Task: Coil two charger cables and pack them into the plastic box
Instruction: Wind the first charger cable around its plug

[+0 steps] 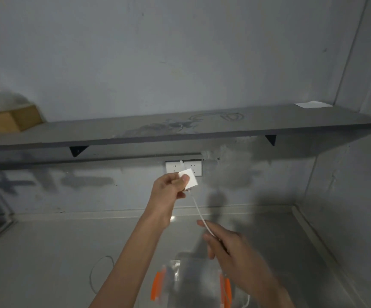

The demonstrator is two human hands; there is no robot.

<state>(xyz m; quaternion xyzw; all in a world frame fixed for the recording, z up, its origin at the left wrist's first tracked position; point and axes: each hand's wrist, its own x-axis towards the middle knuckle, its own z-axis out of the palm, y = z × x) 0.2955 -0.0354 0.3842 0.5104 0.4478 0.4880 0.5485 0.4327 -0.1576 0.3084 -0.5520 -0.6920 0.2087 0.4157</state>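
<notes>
- The left hand (169,185) grips a small white square plastic charger block (189,178) between thumb and fingers, held up just in front of the white double wall socket (183,167) under the shelf; whether its pins are clear of the socket cannot be told.
- A thin white charger cable (199,211) runs from the block's lower edge down and to the right into the right hand (231,247), whose fingers are curled loosely round the cord, with the index finger extended.
- The block looks rigid, smooth and light, so a pinch on its flat faces should hold it; its glossy surface may be slippery.
- The cable looks soft and limp, likely springy enough to uncoil if let go. It is best taken near the plug end and fed in loops, without sharp bends at the joint.
- A second thin cable (100,272) lies in a loose loop on the pale smooth worktop (46,252), near and to the left.
- The clear plastic box with orange clips (191,283) stands near, below the right hand; it looks hard and light, and may slide when pushed.
- Far off, a dark grey matt shelf (180,132) on black triangular brackets carries a brown cardboard box (9,120) at the left and a white sheet of paper (312,104) at the right.
</notes>
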